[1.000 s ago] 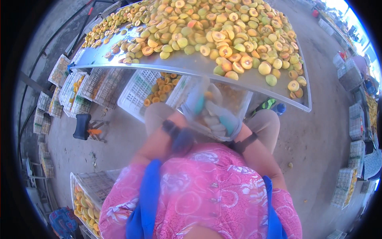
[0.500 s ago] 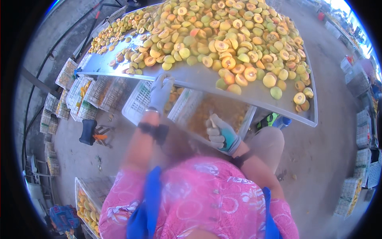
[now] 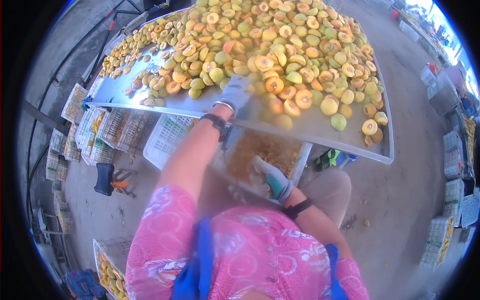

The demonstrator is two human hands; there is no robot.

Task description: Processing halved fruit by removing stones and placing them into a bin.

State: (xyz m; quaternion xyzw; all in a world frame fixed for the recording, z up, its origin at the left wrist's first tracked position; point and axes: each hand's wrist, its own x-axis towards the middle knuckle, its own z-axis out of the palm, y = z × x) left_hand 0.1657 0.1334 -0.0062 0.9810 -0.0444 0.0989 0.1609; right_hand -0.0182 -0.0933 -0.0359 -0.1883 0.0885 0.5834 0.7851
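Halved yellow-green stone fruit, likely peaches (image 3: 280, 45), lie heaped on a metal-topped table (image 3: 170, 108) in front of me. My left hand (image 3: 235, 94), in a pale glove, reaches over the table's near edge to the front of the heap. Its fingers are smeared by motion, so any grip is hidden. Below that edge, my right hand (image 3: 274, 181) has curled fingers, in a white glove with a teal patch. Whatever it holds is blurred. Under it stands a white crate (image 3: 300, 159) with blurred orange-brown pieces inside.
Another white crate (image 3: 167, 137) stands under the table to the left. Several fruit crates (image 3: 115, 125) line the left side, near a small black-seated stool (image 3: 104, 179). One more crate of fruit (image 3: 112, 275) sits at lower left. Stacked crates (image 3: 452, 195) run along the right.
My left hand has moved right and forward, from the table's edge to the fruit. My right hand has dropped slightly lower and to the left, fingers still curled. The view has shifted a little.
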